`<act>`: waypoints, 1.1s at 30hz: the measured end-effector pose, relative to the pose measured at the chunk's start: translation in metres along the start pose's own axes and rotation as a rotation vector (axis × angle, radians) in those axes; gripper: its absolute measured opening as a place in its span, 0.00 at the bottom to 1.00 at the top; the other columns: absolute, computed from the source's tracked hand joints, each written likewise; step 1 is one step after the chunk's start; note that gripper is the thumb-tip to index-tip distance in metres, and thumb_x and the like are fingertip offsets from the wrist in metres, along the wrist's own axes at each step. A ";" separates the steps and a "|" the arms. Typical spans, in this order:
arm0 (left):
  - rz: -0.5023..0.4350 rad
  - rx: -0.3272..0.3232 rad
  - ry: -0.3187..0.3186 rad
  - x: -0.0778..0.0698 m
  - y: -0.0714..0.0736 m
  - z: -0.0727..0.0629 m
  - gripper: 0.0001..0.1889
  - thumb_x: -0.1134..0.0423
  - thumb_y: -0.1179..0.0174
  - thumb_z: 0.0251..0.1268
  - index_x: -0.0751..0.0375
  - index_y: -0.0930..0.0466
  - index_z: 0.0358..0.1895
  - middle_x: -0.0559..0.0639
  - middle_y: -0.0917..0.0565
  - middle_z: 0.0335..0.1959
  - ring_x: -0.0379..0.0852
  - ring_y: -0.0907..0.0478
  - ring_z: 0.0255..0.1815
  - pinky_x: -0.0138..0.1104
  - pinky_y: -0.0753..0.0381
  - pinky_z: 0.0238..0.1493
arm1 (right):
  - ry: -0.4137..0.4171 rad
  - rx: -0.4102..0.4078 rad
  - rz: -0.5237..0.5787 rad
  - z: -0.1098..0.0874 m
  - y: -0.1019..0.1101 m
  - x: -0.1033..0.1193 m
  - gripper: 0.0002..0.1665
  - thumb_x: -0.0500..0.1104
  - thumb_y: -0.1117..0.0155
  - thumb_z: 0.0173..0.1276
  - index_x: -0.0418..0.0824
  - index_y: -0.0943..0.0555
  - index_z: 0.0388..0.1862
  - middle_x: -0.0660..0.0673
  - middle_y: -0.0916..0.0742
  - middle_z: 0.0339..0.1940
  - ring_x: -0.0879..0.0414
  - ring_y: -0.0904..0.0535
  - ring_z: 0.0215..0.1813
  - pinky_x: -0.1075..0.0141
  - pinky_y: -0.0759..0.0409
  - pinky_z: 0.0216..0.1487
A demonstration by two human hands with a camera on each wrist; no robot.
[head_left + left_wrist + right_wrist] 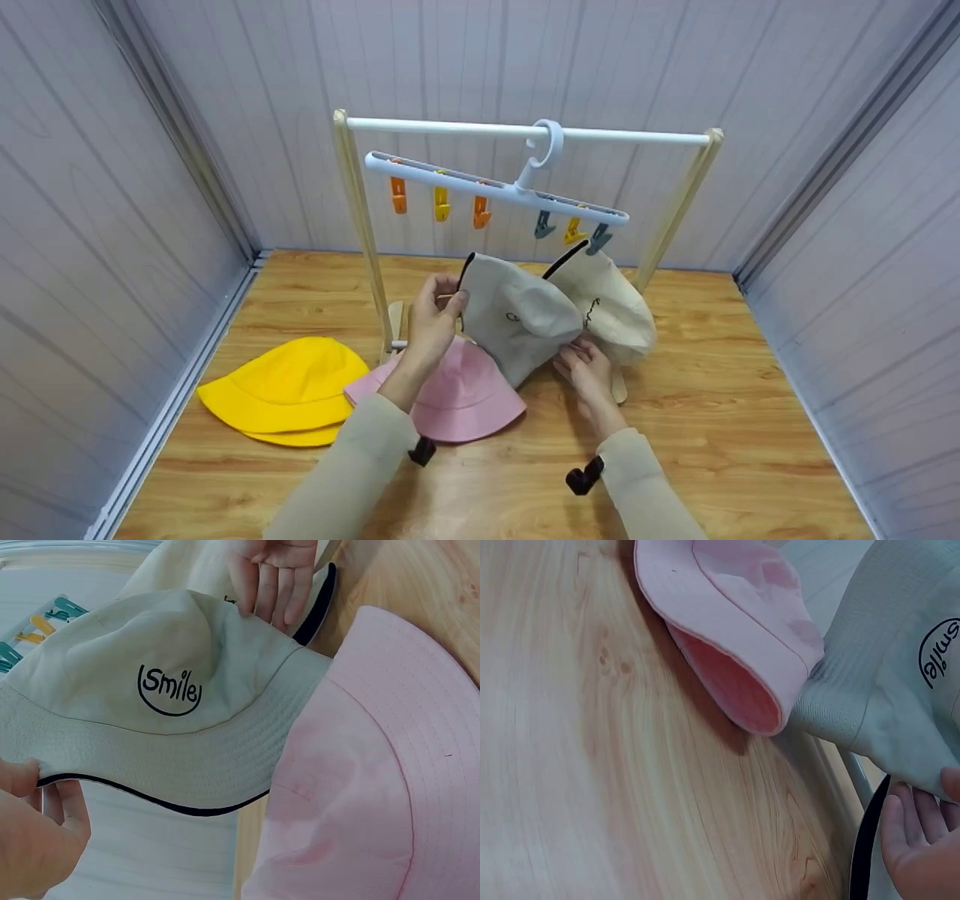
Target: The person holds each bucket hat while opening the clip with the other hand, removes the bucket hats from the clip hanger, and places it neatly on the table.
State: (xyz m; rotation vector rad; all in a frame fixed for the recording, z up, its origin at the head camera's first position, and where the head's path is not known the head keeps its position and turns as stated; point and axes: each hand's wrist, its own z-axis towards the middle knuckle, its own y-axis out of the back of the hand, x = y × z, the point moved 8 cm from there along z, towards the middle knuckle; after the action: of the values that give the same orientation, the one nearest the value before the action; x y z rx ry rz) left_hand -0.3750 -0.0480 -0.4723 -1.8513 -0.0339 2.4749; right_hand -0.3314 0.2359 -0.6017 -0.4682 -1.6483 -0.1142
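A pale grey bucket hat (517, 315) with dark brim trim and "Smile" lettering is held up sideways between both hands. My left hand (433, 319) pinches its brim edge, thumb on one side and fingers on the other. At the crown, my right hand (589, 371) holds the fabric, its thumb on the near face and fingers beneath. Behind it, a cream bucket hat (619, 307) hangs by its brim from the blue-grey end clip (598, 238) of a white clip hanger (450, 178). The left forearm passes over a pink bucket hat (469, 390).
Yellow bucket hats (292, 382) lie overlapping at the left on the wooden tabletop (720, 450). The hanger hooks over the white rail (450, 129) of a wooden-legged rack (679, 202). Orange, yellow and grey clips hang along it. Pale panels (847, 225) enclose the back and sides.
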 end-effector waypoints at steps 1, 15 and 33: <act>0.001 -0.003 -0.002 0.000 0.000 0.000 0.08 0.76 0.40 0.76 0.67 0.22 0.53 0.59 0.18 0.49 0.51 0.20 0.50 0.31 0.20 0.50 | 0.003 -0.009 0.005 0.000 0.000 0.001 0.25 0.31 0.40 0.79 0.23 0.31 0.70 0.31 0.17 0.60 0.53 0.15 0.49 0.54 0.16 0.63; -0.072 -0.021 0.031 -0.003 0.003 -0.003 0.09 0.75 0.40 0.76 0.66 0.23 0.54 0.57 0.19 0.48 0.48 0.19 0.46 0.31 0.17 0.44 | 0.112 -0.071 -0.094 -0.009 0.014 0.037 0.16 0.33 0.36 0.78 0.30 0.23 0.61 0.43 0.15 0.44 0.57 0.16 0.45 0.56 0.13 0.57; -0.173 -0.043 0.125 0.020 0.006 -0.024 0.09 0.73 0.40 0.77 0.69 0.26 0.54 0.58 0.21 0.47 0.48 0.17 0.43 0.36 0.11 0.45 | 0.253 -0.141 -0.281 -0.021 0.041 0.082 0.19 0.35 0.31 0.75 0.31 0.19 0.62 0.45 0.13 0.43 0.65 0.17 0.39 0.72 0.16 0.43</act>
State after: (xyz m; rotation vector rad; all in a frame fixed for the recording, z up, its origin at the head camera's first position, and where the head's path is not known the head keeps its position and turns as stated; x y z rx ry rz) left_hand -0.3577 -0.0529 -0.4982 -1.9265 -0.2328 2.2580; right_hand -0.3017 0.2849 -0.5266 -0.3117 -1.4533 -0.4823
